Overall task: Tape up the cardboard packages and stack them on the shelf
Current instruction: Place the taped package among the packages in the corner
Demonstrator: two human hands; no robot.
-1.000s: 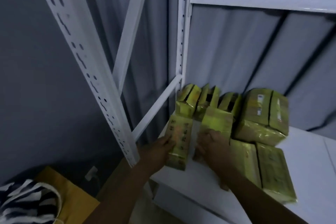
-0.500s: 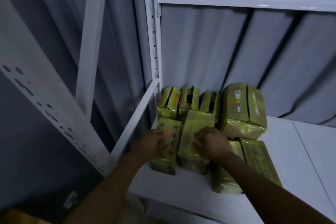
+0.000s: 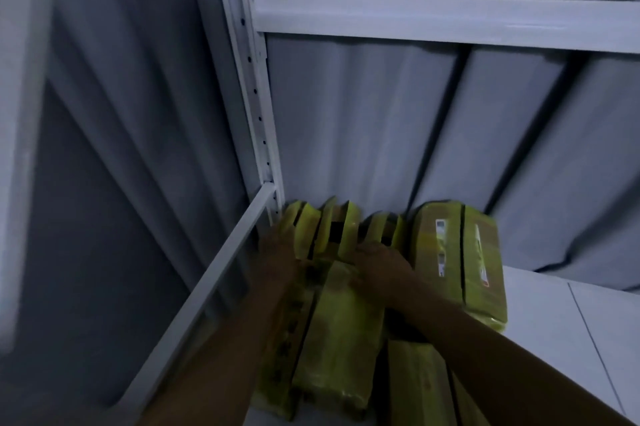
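Arms stretched deeper, left hand [image 3: 278, 254] and right hand [image 3: 381, 268] atop 2 packages [image 3: 337, 335], grip state blurred, cannot tell

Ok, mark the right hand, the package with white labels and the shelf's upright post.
right hand [image 3: 379, 268]: head view, back of the hand.
package with white labels [image 3: 453, 252]: head view, top face.
upright post [image 3: 254, 93]: head view, front face, mid-height.

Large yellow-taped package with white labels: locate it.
Head view: the large yellow-taped cardboard package sits on the white shelf, right end of the back row of yellow packages, just right of the right hand.
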